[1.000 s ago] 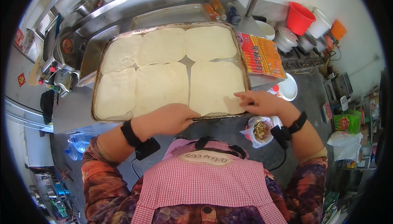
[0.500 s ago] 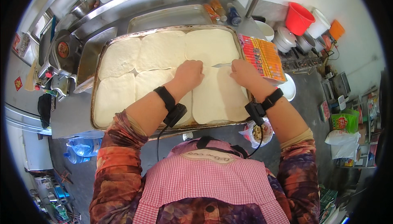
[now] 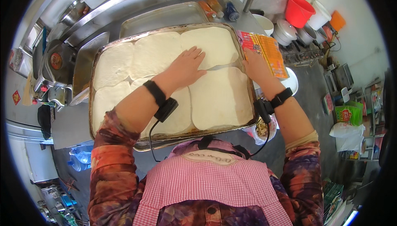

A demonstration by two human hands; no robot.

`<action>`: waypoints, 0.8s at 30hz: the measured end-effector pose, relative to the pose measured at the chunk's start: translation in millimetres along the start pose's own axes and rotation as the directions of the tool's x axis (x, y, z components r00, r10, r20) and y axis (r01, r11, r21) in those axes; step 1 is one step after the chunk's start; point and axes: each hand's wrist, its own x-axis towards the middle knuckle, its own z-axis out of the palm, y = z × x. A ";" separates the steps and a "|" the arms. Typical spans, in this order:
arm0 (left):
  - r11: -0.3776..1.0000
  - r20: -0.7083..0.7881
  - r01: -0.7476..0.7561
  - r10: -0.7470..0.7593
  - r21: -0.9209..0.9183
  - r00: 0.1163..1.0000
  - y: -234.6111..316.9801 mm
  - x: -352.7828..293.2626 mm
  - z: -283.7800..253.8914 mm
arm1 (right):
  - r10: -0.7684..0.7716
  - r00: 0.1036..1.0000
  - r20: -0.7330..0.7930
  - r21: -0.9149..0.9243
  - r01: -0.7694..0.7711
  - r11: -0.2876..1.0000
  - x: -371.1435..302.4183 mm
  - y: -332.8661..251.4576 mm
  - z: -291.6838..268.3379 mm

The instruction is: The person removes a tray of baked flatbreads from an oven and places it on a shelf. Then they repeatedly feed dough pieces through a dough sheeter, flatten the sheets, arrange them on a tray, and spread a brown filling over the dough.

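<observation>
A large metal baking tray (image 3: 94, 60) with a browned rim holds several flat, pale sheets of dough laid side by side. My left hand (image 3: 187, 67) rests palm down over the middle of the tray, fingers spread, at the meeting edges of the far-right dough sheet (image 3: 211, 44) and its neighbours. The near-right dough sheet (image 3: 219, 98) lies flat with a narrow gap behind it. At the tray's right rim is my right hand (image 3: 257, 68), its fingers loosely extended, holding nothing visible; it partly covers a pack of sausages (image 3: 273, 56) in red and orange wrapping.
Behind the tray lie another metal tray (image 3: 165, 16) and a dark bottle (image 3: 231, 10). A black-lidded appliance (image 3: 60, 60) stands left. A bag of chopped food (image 3: 261, 130) sits below the right rim. Pots (image 3: 285, 32) and a red bucket (image 3: 298, 11) are at the far right.
Both hands have gone from closed on the dough to loosened. The left fingers have spread over the dough; the right hand has moved rightward to the rim. The view has shifted slightly.
</observation>
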 end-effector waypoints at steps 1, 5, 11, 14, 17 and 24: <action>0.999 0.016 -0.040 0.040 0.008 0.999 1.0 3.6 5.9 | 0.161 0.979 0.123 -0.017 -0.160 0.987 0.7 0.7 -0.7; 0.989 0.135 -0.138 0.129 0.057 0.982 5.3 11.8 21.0 | 0.146 0.959 0.245 -0.112 -0.122 0.986 5.9 -3.1 -7.3; 0.958 0.258 -0.280 0.287 -0.064 0.922 0.5 20.0 14.1 | 0.127 0.966 0.225 -0.110 -0.104 0.988 8.6 -11.8 -13.5; 0.959 0.190 -0.280 0.284 -0.052 0.940 4.4 30.0 18.5 | 0.120 0.970 0.212 -0.110 -0.098 0.989 6.8 -10.9 -11.9; 0.939 0.203 -0.344 0.338 -0.005 0.919 7.7 38.2 22.4 | 0.091 0.971 0.222 -0.123 -0.065 0.990 8.1 -8.0 -10.1; 0.923 0.183 -0.375 0.384 -0.082 0.905 10.6 64.2 25.6 | 0.084 0.972 0.217 -0.100 -0.063 0.993 5.9 -8.0 -10.9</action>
